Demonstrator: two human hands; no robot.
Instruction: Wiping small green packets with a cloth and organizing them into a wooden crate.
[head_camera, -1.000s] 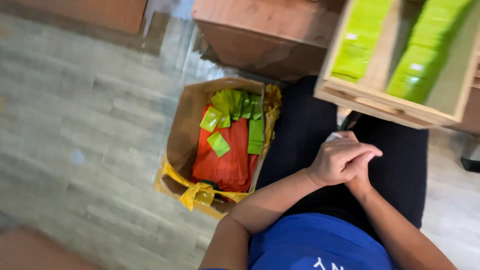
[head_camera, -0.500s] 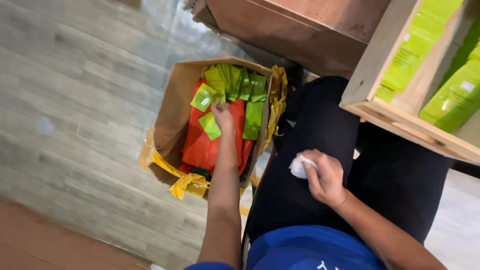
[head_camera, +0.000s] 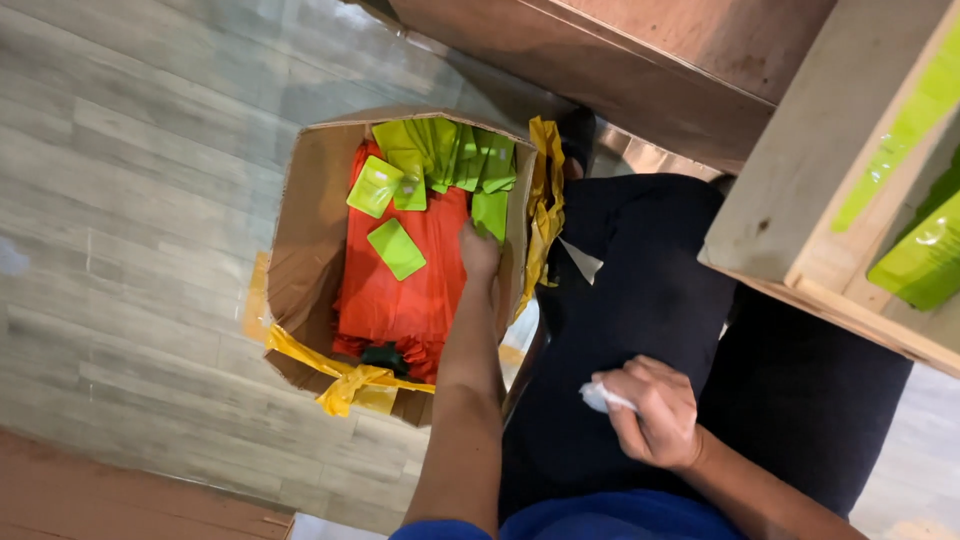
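An open cardboard box (head_camera: 300, 240) stands on the floor by my left leg. It holds a stack of orange packets (head_camera: 410, 290) with green packets (head_camera: 396, 248) on top. My left hand (head_camera: 480, 250) reaches down into the box at its right side, fingers closed on a green packet (head_camera: 489, 212). Over my lap, my right hand (head_camera: 655, 412) is closed around a crumpled white piece of paper (head_camera: 598, 397).
A wooden tray (head_camera: 820, 220) with long green packets (head_camera: 925, 255) sits at the right, over my knees. Brown wooden furniture (head_camera: 620, 70) stands behind the box. Yellow tape (head_camera: 345, 385) hangs off the box's edges. Grey plank floor (head_camera: 130, 200) lies to the left.
A second ago both hands were together over my lap. My left hand has since reached down into the box to the green packets, while the right stays on my lap with the white paper.
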